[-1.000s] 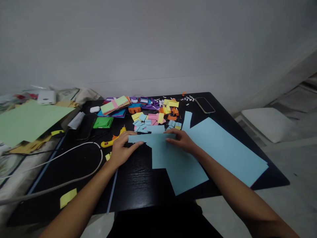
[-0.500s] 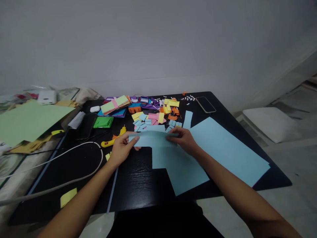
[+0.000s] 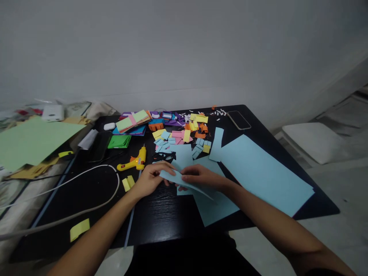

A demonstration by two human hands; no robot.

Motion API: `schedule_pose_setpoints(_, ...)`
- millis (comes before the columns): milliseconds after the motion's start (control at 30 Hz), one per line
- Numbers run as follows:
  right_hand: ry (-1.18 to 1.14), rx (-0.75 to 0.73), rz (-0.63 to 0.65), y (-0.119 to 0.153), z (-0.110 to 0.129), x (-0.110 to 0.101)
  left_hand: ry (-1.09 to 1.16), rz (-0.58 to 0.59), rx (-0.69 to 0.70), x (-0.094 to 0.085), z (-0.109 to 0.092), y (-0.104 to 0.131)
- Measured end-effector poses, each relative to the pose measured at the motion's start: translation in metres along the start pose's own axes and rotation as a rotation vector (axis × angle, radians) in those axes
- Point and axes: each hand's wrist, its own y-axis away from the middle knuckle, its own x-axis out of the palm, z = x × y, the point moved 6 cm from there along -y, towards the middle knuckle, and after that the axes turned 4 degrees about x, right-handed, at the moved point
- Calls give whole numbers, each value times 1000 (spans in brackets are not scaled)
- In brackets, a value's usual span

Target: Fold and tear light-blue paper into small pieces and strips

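Observation:
Both hands hold one light blue paper strip [image 3: 184,181], tilted above the table. My left hand [image 3: 153,177] grips its left end, and my right hand [image 3: 201,177] pinches it near the middle. Beneath the hands lies a cut blue sheet [image 3: 214,210]. Black scissors handles [image 3: 166,156] show just beyond my left hand; their blades are hidden. A yellow glue gun [image 3: 135,161] rests left of the hands. A narrow blue strip [image 3: 216,144] and large blue sheets [image 3: 264,172] lie to the right.
Small folded paper pieces [image 3: 179,136] and scraps cover the table's back. A phone [image 3: 239,120] lies at the back right. A white cable [image 3: 117,180] loops across the left side. Green sheets [image 3: 34,142] are at far left, a white stool [image 3: 313,142] at right.
The blue strip has turned from lying level between both hands to a slant. My right hand has moved down and left, my left hand slightly right, uncovering the scissors handles and glue gun.

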Motion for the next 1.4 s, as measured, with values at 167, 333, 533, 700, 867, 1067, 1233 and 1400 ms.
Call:
schedule_pose_setpoints(167, -37, 18, -128, -2, -11, -3, 9, 52, -15, 3, -3, 3)
schedule_pose_setpoints(333, -3, -20, -173, -3, -12, -1, -131, -77, -128, 0, 8, 0)
schedule_pose_setpoints(533, 131, -53, -219, -4, -10, 3, -165, -58, -175, 10, 15, -5)
schedule_pose_setpoints(700, 174, -57, -212, -2, -4, -1, -107, -90, -217, -1, 14, -6)
schedule_pose_setpoints(867, 120, -49, -209, 2, 4, -17, -33, -382, -186, -42, 12, -6)
schedule_pose_setpoints(1067, 79, -98, -231, 3, 7, -26, 121, -647, -120, -58, 10, -2)
schedule_pose_setpoints(1233, 86, -92, -224, 0, 4, -22, 83, -731, -68, -63, 7, 1)
schedule_pose_setpoints(1400, 106, -83, -222, 0, 3, -22, 27, -749, -42, -69, 11, 3)
